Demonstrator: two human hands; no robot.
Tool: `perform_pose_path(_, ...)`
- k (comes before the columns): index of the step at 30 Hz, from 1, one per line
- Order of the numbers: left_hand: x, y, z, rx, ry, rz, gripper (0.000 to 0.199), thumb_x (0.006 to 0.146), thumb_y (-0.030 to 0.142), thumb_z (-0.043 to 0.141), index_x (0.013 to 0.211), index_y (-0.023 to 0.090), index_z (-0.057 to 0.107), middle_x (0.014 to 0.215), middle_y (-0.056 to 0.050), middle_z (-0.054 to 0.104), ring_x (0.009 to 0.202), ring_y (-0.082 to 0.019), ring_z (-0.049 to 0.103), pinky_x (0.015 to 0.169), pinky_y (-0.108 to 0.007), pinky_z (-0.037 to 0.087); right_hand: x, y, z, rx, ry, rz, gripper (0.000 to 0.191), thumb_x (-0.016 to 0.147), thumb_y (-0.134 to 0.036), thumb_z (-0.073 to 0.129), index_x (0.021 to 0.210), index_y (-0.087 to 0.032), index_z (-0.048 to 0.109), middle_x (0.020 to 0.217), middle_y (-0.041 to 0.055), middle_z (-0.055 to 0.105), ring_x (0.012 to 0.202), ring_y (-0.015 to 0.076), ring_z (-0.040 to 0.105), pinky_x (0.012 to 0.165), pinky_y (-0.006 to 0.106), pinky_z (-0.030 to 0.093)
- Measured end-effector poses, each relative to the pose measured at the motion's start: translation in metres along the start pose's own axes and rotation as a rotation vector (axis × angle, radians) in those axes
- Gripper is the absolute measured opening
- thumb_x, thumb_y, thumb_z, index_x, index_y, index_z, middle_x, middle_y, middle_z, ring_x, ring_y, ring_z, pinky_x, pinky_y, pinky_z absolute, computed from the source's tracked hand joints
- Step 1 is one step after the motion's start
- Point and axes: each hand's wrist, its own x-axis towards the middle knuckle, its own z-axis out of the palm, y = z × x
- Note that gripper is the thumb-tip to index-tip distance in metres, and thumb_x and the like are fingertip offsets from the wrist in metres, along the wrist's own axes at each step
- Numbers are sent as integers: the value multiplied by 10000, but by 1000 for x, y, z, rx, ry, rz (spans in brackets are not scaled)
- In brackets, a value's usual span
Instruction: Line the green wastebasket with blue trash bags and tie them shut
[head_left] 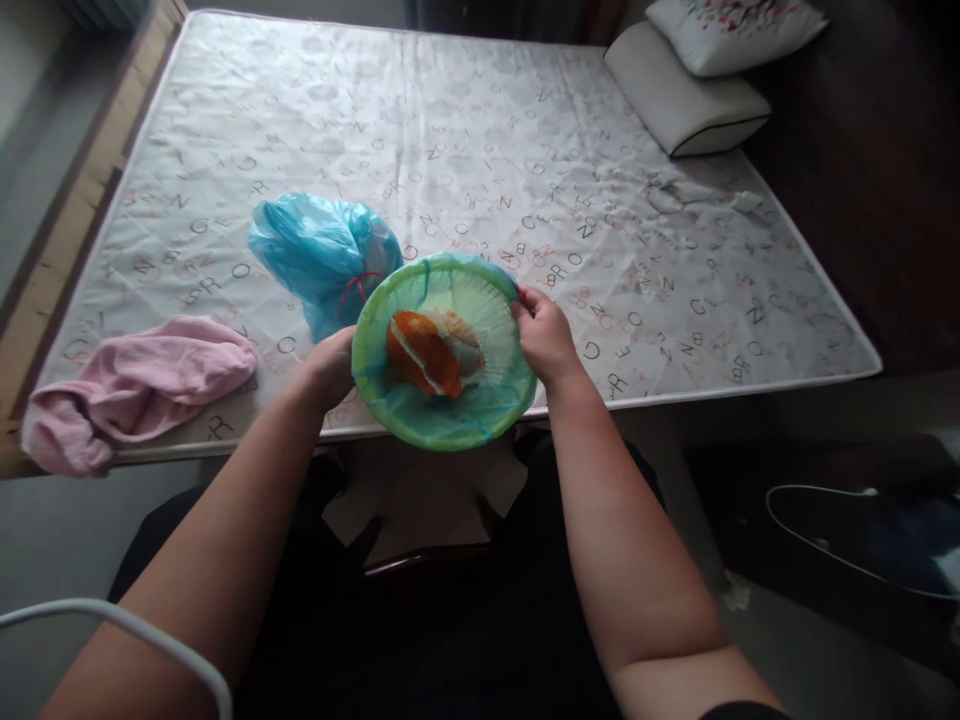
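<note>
Left hand and right hand both grasp the rim of a round green bin, one on each side, holding it in front of the body at the near edge of the mattress. Orange peel lies inside on a translucent bluish liner. Beyond the bin, toward the left, a blue plastic bag rests on the mattress; a pink cloth lies near the left corner.

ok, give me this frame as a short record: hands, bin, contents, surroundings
left hand: holding bin's left side, fingers hidden
right hand: gripping bin's right rim
green bin: mouth toward camera, thin bag liner over rim
contents: orange-and-white item, kind unclear
blue bag: on mattress, beyond bin, to its left
pink cloth: mattress's near left corner
pillows: two, stacked, far right
</note>
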Motion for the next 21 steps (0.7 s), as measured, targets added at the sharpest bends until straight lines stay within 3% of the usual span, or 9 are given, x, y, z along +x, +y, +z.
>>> perform_pose_path(2, -1, 0, 1, 3, 16, -13, 389, 679, 322, 804, 1021, 151, 734, 965, -114, 753, 777, -219, 716, 718, -348, 610, -1, -1, -1, 17, -23, -13, 274, 854, -394, 718, 1085, -249, 749, 1151, 45, 751, 1152, 239, 647, 1056, 423, 501)
perform_pose_path(5, 3, 2, -8, -65, 202, 41, 472, 648, 247, 805, 1094, 194, 660, 907, -55, 731, 690, -157, 679, 625, -257, 552, -4, -7, -2, 62, -55, -9, 296, 828, -416, 753, 1079, -258, 755, 1154, 47, 745, 1157, 252, 640, 1030, 431, 516)
perform_pose_path(9, 8, 6, -18, -139, 298, 129, 552, 691, 237, 735, 1211, 261, 552, 1014, -28, 726, 766, -132, 694, 664, -226, 527, -9, -15, -3, 74, -97, 12, 352, 796, -477, 785, 1081, -274, 747, 1109, 53, 738, 1175, 283, 619, 1002, 474, 530)
perform_pose_path(12, 9, 5, -19, -70, 390, 209, 548, 686, 256, 729, 1213, 253, 576, 973, -7, 701, 695, -97, 632, 608, -189, 469, -12, -18, -3, 29, -120, -32, 331, 822, -498, 763, 1071, -281, 745, 1110, 50, 725, 1168, 274, 614, 1007, 468, 523)
perform_pose_path(18, 12, -2, -21, -10, 376, 403, 526, 643, 234, 791, 1145, 209, 636, 1022, -29, 668, 825, -116, 633, 656, -184, 482, -11, -14, -3, -124, -94, -188, 260, 919, -457, 672, 1092, -280, 751, 1124, 44, 703, 1120, 237, 624, 1066, 443, 474)
perform_pose_path(21, 11, -1, -18, -27, 321, 392, 460, 658, 247, 807, 1090, 188, 659, 940, -23, 667, 776, -113, 632, 679, -206, 506, -8, -9, -5, -163, -103, -217, 268, 936, -453, 648, 1114, -271, 734, 1126, 44, 703, 1105, 231, 626, 1055, 442, 478)
